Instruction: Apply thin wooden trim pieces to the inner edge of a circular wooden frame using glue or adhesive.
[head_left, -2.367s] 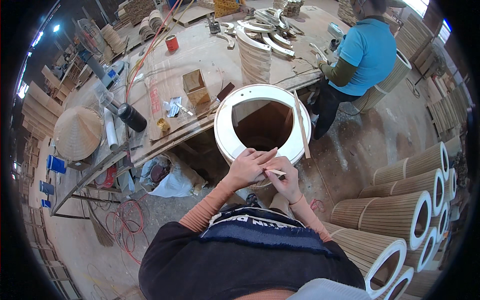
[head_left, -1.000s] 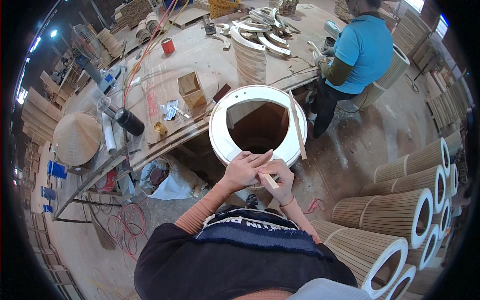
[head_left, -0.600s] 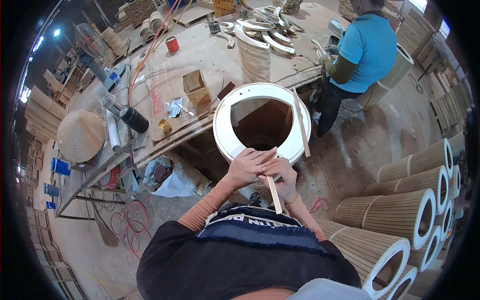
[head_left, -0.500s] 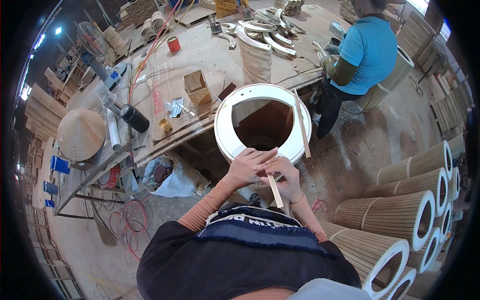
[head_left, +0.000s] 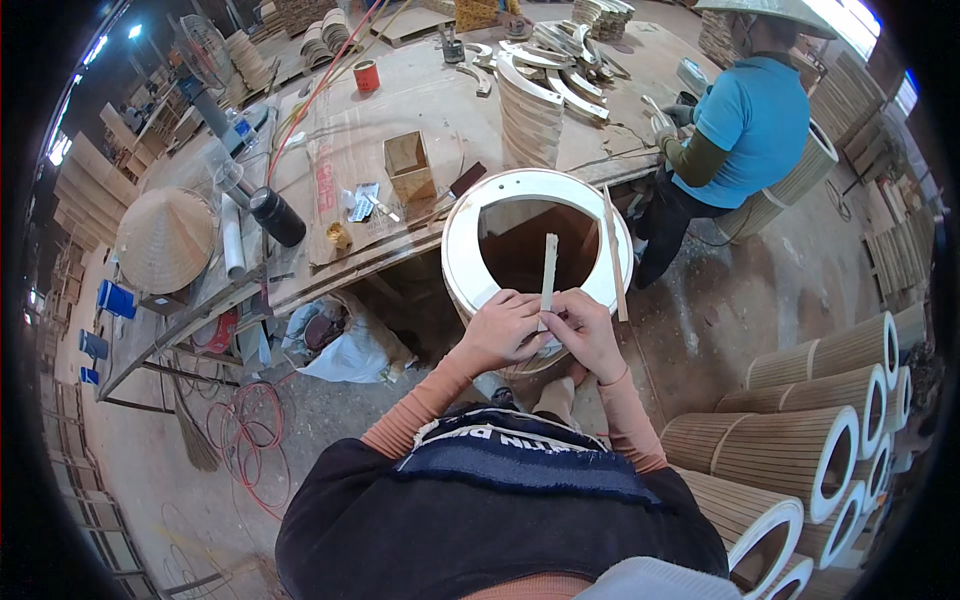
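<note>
A drum-shaped wooden frame with a white ring top (head_left: pixel 462 240) stands in front of me, a large round opening in its middle. My left hand (head_left: pixel 503 330) and my right hand (head_left: pixel 586 328) meet above the ring's near edge. Both are closed on the lower part of a thin, pale wooden strip (head_left: pixel 550 268), whose free end points away from me across the opening. A second thin strip (head_left: pixel 614 250) lies along the right side of the ring.
Beyond the drum, a worktable (head_left: pixel 330 130) carries an open wooden box (head_left: pixel 408 172), a red can (head_left: pixel 366 76) and curved wooden pieces (head_left: pixel 530 120). A co-worker in a blue shirt (head_left: pixel 750 120) stands at the right. Slatted drums (head_left: pixel 780 450) lie stacked at lower right. A red hose (head_left: pixel 245 430) coils on the floor.
The held strip has swung from pointing down toward my body to pointing away over the opening. My hands have moved slightly apart around it. The whole view has shifted a little.
</note>
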